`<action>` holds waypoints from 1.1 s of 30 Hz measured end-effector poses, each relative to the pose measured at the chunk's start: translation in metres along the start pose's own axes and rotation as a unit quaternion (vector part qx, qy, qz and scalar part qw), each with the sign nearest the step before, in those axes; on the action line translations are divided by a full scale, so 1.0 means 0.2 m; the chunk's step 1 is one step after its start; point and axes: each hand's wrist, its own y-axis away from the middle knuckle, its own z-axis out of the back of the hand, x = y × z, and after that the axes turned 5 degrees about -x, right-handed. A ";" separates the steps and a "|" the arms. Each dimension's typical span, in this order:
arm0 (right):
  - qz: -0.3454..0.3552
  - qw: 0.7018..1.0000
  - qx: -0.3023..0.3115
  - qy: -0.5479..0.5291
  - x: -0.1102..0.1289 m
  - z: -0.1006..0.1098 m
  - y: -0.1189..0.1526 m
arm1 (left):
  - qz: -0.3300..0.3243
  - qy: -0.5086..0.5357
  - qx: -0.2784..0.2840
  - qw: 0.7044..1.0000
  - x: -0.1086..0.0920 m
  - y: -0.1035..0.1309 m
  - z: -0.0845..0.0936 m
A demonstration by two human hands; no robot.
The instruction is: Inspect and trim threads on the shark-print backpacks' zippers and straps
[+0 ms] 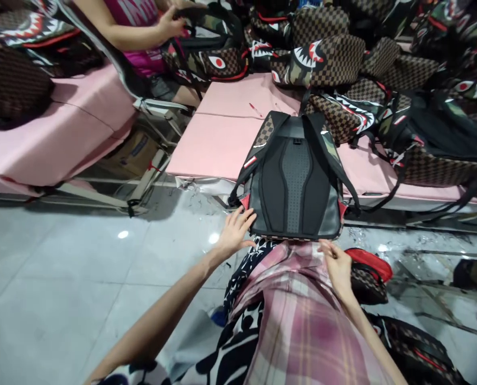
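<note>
A black backpack (297,182) lies with its padded back panel facing up, its bottom edge jutting over the front of the pink-covered table. Its two shoulder straps run down the sides, and brown checked fabric shows at its upper left. At the lower left corner is my left hand (235,231), fingers spread, the tips at the bag's side. My right hand (338,267) is just below the lower right corner, with its fingers curled together; whatever they may hold is hidden. A pink plaid apron (298,321) covers my lap beneath.
Several checked backpacks with shark-mouth prints (327,59) are heaped at the back and right. Across the table, a person in a magenta shirt (136,32) handles another bag. A red pen (255,109) lies on the pink cover (218,141). Bags (369,278) sit low at my right.
</note>
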 end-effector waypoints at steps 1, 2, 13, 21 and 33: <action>0.009 1.000 0.017 0.013 0.00 -0.02 0.01 | 0.004 -0.019 0.006 1.000 0.01 -0.01 -0.01; 0.022 0.999 0.018 0.018 0.01 -0.03 0.02 | 0.004 -0.033 0.010 0.999 0.01 -0.03 -0.01; 0.250 0.926 0.010 0.284 0.29 -0.28 0.00 | -0.097 -0.006 -0.144 0.985 -0.39 -0.37 -0.12; 0.279 0.908 0.041 0.311 0.32 -0.36 -0.07 | -0.111 -0.025 -0.181 0.977 -0.35 -0.41 -0.16; 0.095 0.990 -0.035 0.098 -0.04 0.32 -0.28 | -0.070 -0.100 -0.055 0.991 -0.20 -0.17 0.06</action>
